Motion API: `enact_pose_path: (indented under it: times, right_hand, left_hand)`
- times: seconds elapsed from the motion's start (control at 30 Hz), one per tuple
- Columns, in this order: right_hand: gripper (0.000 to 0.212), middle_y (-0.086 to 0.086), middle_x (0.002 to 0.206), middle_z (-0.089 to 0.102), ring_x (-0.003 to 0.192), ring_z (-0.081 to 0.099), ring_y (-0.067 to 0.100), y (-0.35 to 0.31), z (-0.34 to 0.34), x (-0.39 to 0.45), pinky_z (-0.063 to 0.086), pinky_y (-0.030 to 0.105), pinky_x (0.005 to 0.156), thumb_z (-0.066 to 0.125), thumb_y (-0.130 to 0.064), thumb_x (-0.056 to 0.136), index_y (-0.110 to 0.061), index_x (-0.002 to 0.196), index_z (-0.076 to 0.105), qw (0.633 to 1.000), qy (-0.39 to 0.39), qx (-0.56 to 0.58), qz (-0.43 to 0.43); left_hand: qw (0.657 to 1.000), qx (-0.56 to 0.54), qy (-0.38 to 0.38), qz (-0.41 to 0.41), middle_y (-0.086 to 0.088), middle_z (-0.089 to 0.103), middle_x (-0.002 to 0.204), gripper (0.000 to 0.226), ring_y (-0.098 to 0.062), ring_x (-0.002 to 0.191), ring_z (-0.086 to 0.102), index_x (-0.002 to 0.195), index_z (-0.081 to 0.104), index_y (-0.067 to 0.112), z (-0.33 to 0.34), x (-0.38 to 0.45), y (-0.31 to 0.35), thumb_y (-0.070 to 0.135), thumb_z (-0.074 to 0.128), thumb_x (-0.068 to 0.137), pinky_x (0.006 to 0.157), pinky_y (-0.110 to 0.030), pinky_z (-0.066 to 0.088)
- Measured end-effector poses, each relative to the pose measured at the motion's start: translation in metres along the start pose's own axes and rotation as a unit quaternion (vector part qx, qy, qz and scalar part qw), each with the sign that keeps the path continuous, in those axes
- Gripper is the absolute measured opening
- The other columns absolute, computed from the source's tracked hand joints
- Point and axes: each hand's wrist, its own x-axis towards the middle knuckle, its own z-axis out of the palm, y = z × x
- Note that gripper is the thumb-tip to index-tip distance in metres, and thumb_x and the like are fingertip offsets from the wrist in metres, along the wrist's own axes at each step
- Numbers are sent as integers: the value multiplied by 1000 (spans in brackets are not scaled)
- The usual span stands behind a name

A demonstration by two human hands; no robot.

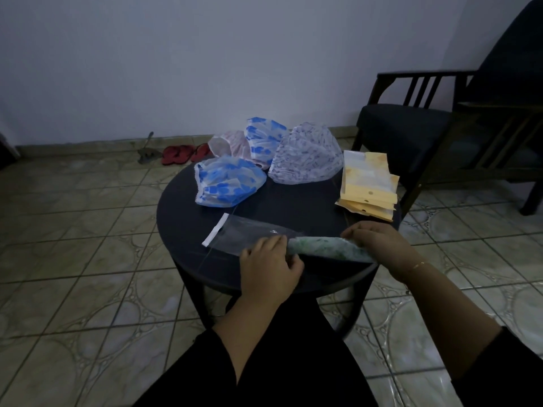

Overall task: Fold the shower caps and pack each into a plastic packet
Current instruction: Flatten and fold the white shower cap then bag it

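A folded green-patterned shower cap (326,248) lies as a narrow strip at the near edge of the round dark table (296,207). My right hand (382,242) grips its right end. My left hand (271,259) holds the open end of a clear plastic packet (244,233) with a white strip, right at the cap's left end. Several unfolded caps sit at the table's far side: two blue-patterned ones (226,180) (264,139), a pink one (229,145) and a purple-patterned one (305,157).
A stack of yellow-and-white packets (367,183) lies at the table's right side. A dark wooden armchair (458,121) stands to the right. Red slippers (182,154) and a small tool lie on the tiled floor by the wall.
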Motion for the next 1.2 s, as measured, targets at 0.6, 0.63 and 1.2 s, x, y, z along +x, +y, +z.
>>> enact_pose_path:
  times: [0.6,0.63,1.2]
  right_hand:
    - [19,7,102,60,79,54,13,-8,67,20,37,15,53,70,-26,83,-15,92,58,993,65,-87,35]
    - [20,10,107,59,84,55,16,-10,73,21,38,18,55,71,-27,82,-16,91,58,993,76,-84,35]
    - [36,-2,100,55,86,52,8,-37,112,29,42,19,65,48,-4,91,-14,125,39,991,-16,120,62]
  left_hand:
    - [998,-24,26,59,3,61,120,60,-21,112,55,122,61,16,1,1,-5,40,68,67,81,-42,48]
    - [997,-23,32,65,3,61,119,60,-21,110,56,121,62,16,1,1,-6,41,66,66,80,-40,48]
    - [999,-19,29,6,12,61,114,44,-16,106,53,109,61,31,-3,2,-8,51,46,73,82,-35,42]
